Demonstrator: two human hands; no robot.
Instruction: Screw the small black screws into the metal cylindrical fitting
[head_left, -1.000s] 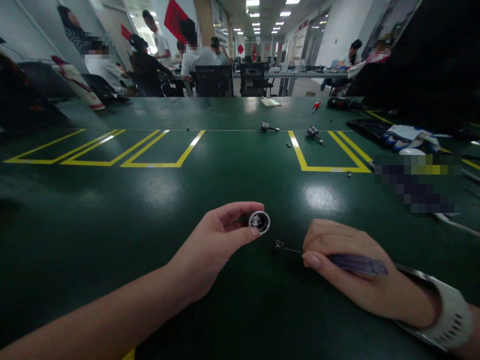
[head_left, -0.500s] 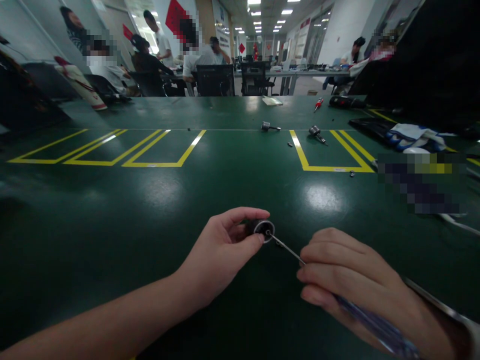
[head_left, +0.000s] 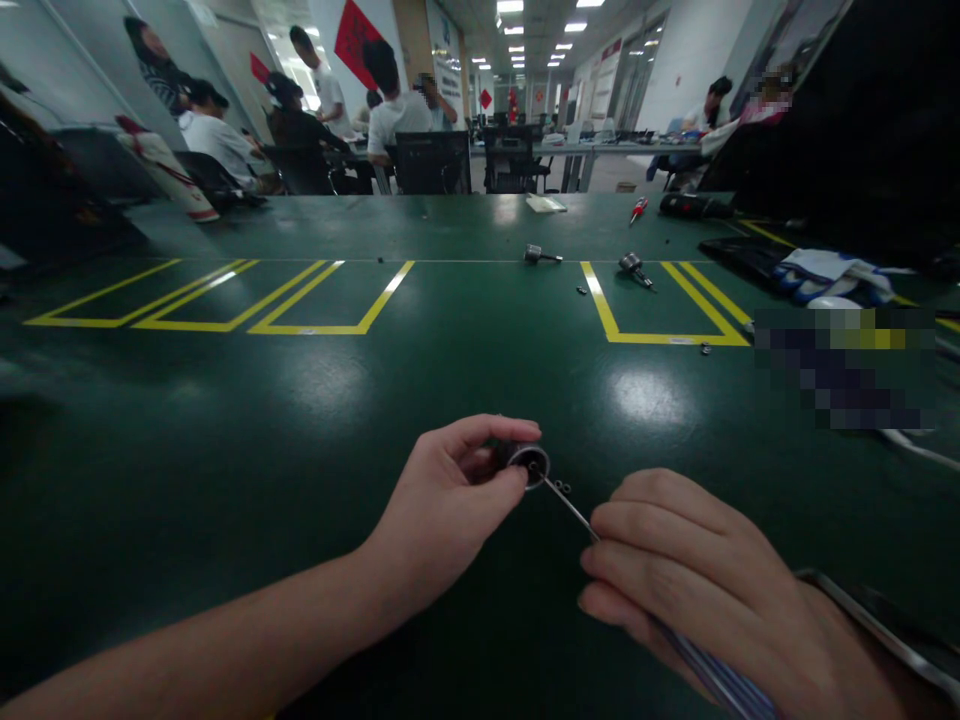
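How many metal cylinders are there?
3: one held cylinder in the left hand, far cylinder left of a yellow strip, another cylinder right of it. Others may be hidden.

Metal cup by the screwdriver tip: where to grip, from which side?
Likely best by the outer wall of the metal cup, coming from the left, with thumb and fingers on opposite sides, as the left hand does. It is round, and its open mouth faces right, where the screwdriver points in.
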